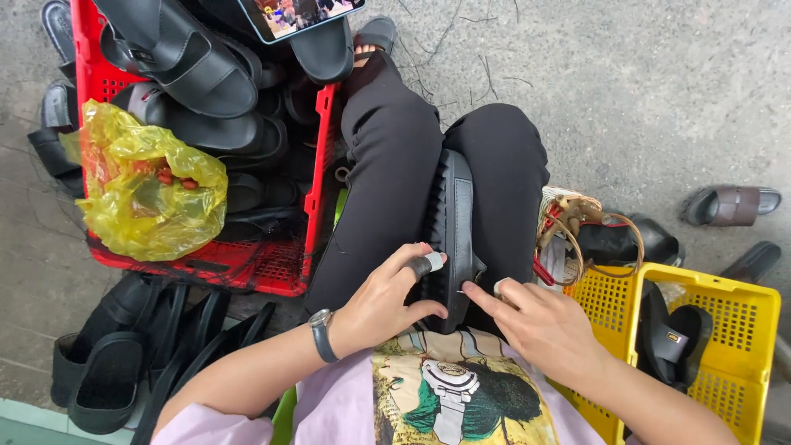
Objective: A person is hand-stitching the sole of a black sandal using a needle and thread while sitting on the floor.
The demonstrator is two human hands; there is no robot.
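Black rubber fills most of this view from above: a person sits on a concrete floor (643, 91) with a black sandal (451, 222) wedged on edge between the knees, its ridged sole turned to the left. Both hands work at the sandal's near end, close together but not touching. The left hand (383, 301), with a dark watch (321, 334) on the wrist and tape wrapped round one fingertip, curls around the sole's left edge and is clamped on it. The right hand (540, 325) lies against the right edge with the forefinger stretched onto the rim; whether it grips or only presses cannot be told. To the far left stands a red crate (280, 268) heaped with more black sandals, a crumpled yellow plastic bag (144, 185) resting on its near side and a phone (297, 15) lying on top at the far end. More sandals lie stacked on the floor at near left. At near right is a yellow crate (733, 330) holding a sandal, with a small woven basket (577, 227) just beyond it. Working the edge well probably calls for keeping the knees tight so the sandal stays upright, and for steadying it with the left hand while the right fingertips move along the rim.
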